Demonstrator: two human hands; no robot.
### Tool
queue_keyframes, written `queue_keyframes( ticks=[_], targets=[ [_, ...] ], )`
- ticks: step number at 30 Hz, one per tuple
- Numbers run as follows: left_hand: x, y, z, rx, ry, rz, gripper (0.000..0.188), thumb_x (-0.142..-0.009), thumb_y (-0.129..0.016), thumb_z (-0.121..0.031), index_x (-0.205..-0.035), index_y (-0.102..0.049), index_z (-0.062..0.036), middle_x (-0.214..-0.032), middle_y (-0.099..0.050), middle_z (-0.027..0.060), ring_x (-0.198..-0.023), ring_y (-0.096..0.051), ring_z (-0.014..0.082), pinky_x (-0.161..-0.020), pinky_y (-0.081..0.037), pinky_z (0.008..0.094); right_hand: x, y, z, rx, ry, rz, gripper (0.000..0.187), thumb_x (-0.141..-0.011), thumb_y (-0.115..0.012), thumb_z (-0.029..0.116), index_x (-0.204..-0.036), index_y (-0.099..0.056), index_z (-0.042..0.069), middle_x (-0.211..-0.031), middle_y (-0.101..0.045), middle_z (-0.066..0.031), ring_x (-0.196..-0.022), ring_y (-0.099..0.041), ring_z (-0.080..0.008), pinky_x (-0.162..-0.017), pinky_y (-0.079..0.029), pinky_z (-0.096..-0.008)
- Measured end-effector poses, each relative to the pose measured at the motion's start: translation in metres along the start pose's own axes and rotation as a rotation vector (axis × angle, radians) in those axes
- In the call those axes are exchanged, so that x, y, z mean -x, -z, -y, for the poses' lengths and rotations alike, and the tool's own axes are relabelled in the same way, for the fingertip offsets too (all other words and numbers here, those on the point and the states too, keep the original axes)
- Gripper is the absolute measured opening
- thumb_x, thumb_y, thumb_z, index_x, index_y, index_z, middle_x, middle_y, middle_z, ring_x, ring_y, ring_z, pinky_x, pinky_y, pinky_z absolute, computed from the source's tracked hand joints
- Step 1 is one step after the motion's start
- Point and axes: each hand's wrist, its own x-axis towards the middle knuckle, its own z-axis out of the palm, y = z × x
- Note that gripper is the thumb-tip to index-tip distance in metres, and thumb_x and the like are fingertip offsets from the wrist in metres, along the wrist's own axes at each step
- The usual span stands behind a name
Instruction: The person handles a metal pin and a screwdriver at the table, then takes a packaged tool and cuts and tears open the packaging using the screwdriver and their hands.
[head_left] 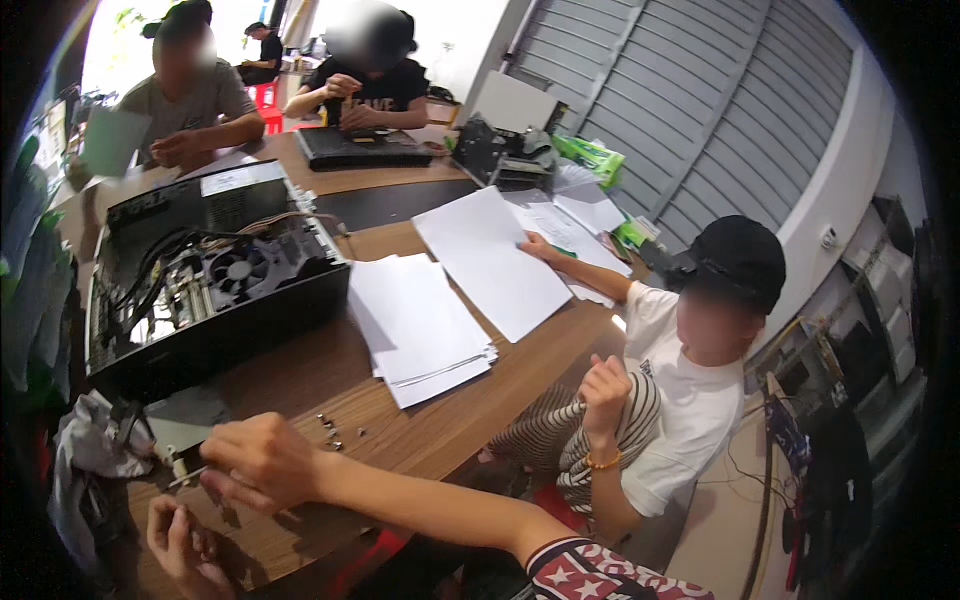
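My right hand [262, 465] is over the near left of the table, its fingers bent and drawn together. What they hold, if anything, is hidden. Just beyond its fingertips lies a thin pale stick-like piece [184, 482], too small to name. Below it, near the table edge, my left hand [185, 548] is turned up with fingers loosely curled and apart; nothing shows in it. Several small metal screws [328, 424] lie on the wood past my right wrist. Farther off stands an opened black computer case [225, 335], showing its fan [240, 268] and cables.
A stack of white paper [415, 320] lies beside the case. On the right, a seated person [690, 400] touches a large white sheet [490, 260]. Two people sit across the table [480, 385], one behind a flat black device [360, 150]. Crumpled grey cloth [95, 440] is at the left edge.
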Motion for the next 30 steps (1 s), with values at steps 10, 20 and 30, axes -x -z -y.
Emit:
queue_keyframes(
  ticks=[10, 20, 30],
  targets=[
    [-0.038, 0.123, 0.106, -0.264, -0.603, 0.322, 0.023, -0.100, -0.051, -0.019, -0.113, -0.059, -0.0033, -0.089, -0.062, 0.0106, -0.058, -0.047, 0.0145, -0.050, -0.041, 0.0299, 0.004, -0.013, 0.006, -0.035, 0.083, 0.024, 0.022, -0.085, -0.066, 0.020, -0.078, -0.052, 0.005, -0.073, -0.047, -0.0079, -0.060, -0.054, -0.0258, -0.051, -0.042, -0.0387],
    [0.007, 0.028, -0.013, -0.172, 0.044, -0.035, 0.027, -0.091, -0.057, -0.018, -0.111, -0.056, 0.0001, -0.092, -0.057, 0.0072, -0.075, -0.052, 0.0121, -0.063, -0.042, 0.0244, 0.002, -0.031, 0.004, -0.187, 0.013, 0.100, 0.017, -0.082, -0.065, 0.019, -0.092, -0.057, 0.008, -0.075, -0.054, -0.0090, -0.063, -0.060, -0.0287, -0.050, -0.045, -0.0398],
    [0.010, -0.012, -0.024, 0.194, 0.117, 0.089, 0.012, -0.094, -0.057, -0.011, -0.101, -0.055, -0.0016, -0.082, -0.051, -0.0013, -0.067, -0.042, 0.0025, -0.057, -0.031, 0.0177, -0.010, 0.000, 0.018, -0.090, 0.001, 0.288, 0.012, -0.080, -0.069, 0.014, -0.080, -0.059, 0.007, -0.067, -0.049, -0.0072, -0.052, -0.055, -0.0236, -0.048, -0.043, -0.0351]
  ],
)
